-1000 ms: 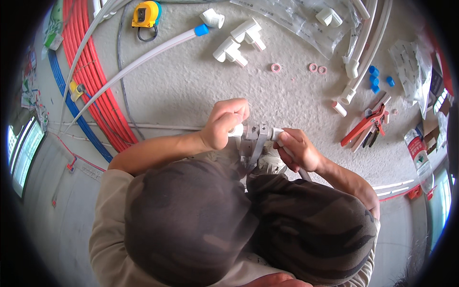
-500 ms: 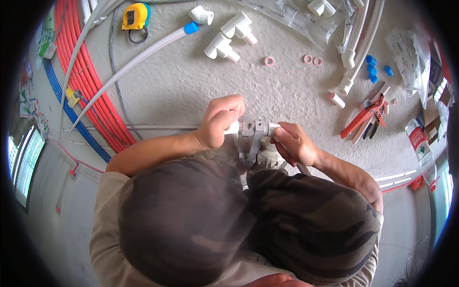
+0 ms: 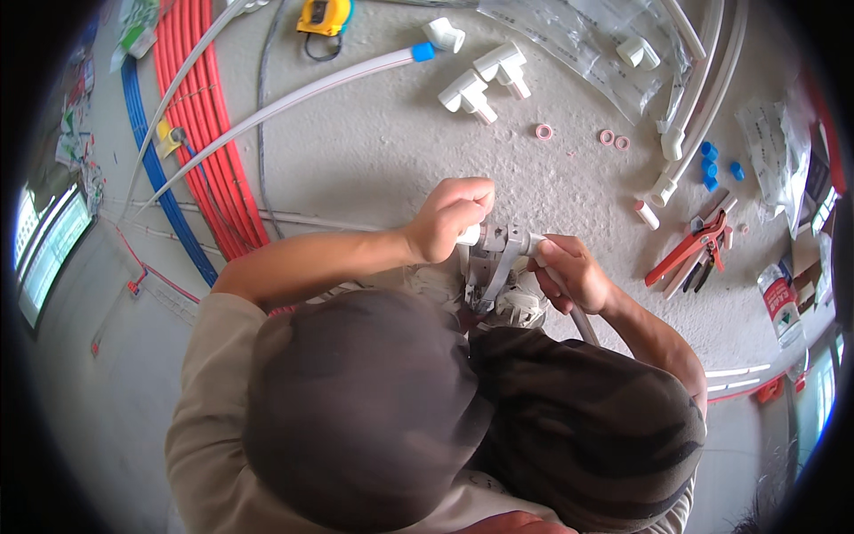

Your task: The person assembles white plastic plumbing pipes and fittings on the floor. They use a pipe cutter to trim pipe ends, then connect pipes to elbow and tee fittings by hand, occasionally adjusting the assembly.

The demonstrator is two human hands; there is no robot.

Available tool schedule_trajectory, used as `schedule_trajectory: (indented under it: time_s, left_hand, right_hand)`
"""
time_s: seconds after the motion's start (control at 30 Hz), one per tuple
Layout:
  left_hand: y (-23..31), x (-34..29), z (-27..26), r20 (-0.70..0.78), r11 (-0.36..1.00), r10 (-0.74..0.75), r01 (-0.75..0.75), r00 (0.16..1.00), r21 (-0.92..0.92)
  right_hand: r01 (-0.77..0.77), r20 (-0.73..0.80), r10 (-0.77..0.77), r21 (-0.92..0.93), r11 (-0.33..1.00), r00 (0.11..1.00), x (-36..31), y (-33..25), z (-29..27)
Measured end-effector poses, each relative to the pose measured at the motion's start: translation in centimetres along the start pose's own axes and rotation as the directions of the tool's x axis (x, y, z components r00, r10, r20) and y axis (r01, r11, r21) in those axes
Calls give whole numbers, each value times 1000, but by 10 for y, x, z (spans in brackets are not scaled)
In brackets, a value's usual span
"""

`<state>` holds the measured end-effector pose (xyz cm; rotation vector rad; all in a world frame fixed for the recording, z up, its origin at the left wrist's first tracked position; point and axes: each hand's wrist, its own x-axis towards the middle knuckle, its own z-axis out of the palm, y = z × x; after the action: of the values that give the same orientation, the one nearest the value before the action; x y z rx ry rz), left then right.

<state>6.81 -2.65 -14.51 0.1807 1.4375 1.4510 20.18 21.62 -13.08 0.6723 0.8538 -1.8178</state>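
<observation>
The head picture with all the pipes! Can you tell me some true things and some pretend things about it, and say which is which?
1. The left hand holds a white fitting. True.
2. The right hand is squeezing the red cutter. False: that hand holds a pale pipe, and the cutter lies on the floor.
3. A yellow tape measure is on the floor. True.
4. The long white pipe near the tape measure has a red end. False: its end cap is blue.
5. The bottle has a red label. True.
</observation>
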Motion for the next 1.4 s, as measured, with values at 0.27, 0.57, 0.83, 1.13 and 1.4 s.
schedule_trajectory:
  time_s: [0.27,0.57,0.83,1.13,1.4]
  left_hand:
    - [-13,-1,-4,-67,998,-33,29,997,-61]
    - [-17,3,3,-46,990,94,-98,995,-100]
    - [-10,-2,8,-67,997,67,-69,996,-29]
    - [-11,-2,3,-52,999,40,-41,998,-14]
    - [-18,-5,-4,-47,1000,12,-11,999,8]
  right_hand:
    - [-18,9,17,92,996,1000,4,0,3]
    - [87,4,-87,34,996,996,0,9,5]
    - [83,13,-85,80,993,996,2,17,2]
    - [35,3,-36,78,996,999,-1,8,5]
    - [6,12,-6,52,999,1000,2,3,3]
